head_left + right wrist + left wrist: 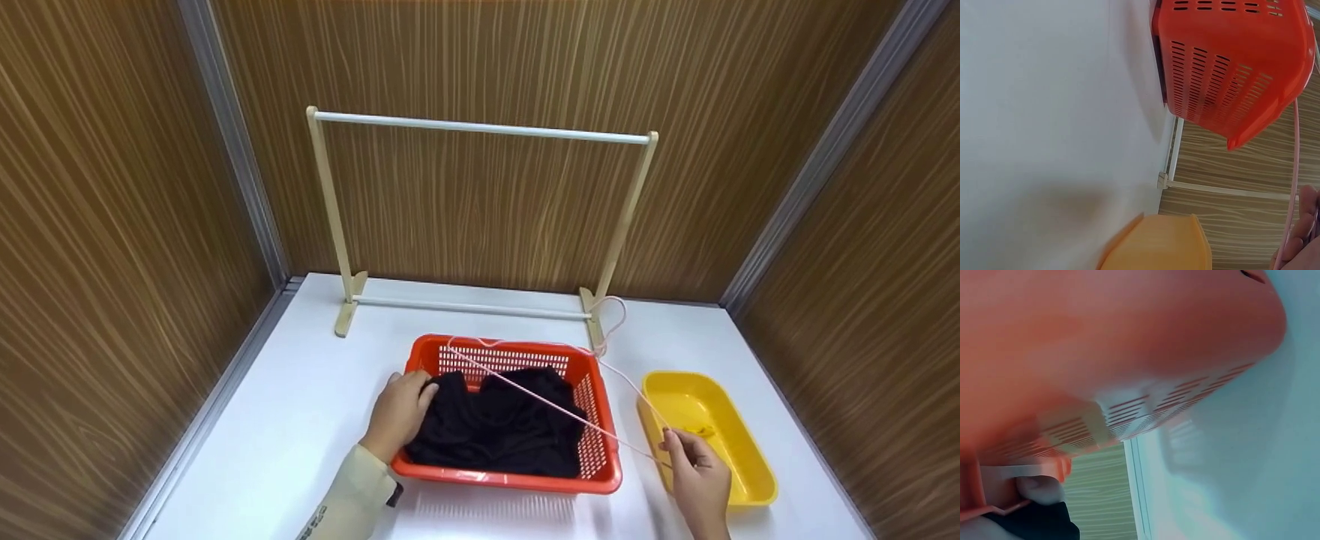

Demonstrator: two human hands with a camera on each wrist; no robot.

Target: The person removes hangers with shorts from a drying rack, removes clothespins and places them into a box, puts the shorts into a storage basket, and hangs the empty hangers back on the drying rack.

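Note:
A red plastic basket [502, 480] with slotted sides holds a crumpled black cloth [495, 431]. At the basket's left rim, my left hand [399, 415] grips the edge, its fingers over the rim beside the cloth. The left wrist view shows a fingertip [1041, 489] inside the rim, close to the black cloth. Over to the right, my right hand [699, 471] pinches a thin pink string [525, 388]. The string stretches across the basket and loops behind its back rim. In the right wrist view the pink string [1296, 152] runs down to the fingers.
A yellow tray [759, 469] stands right of the basket, partly under my right hand, with a small yellow thing [703, 431] inside. Behind the basket rises a wooden rack with a white top bar [480, 127]. Wood-patterned walls [480, 217] enclose the white table [277, 420].

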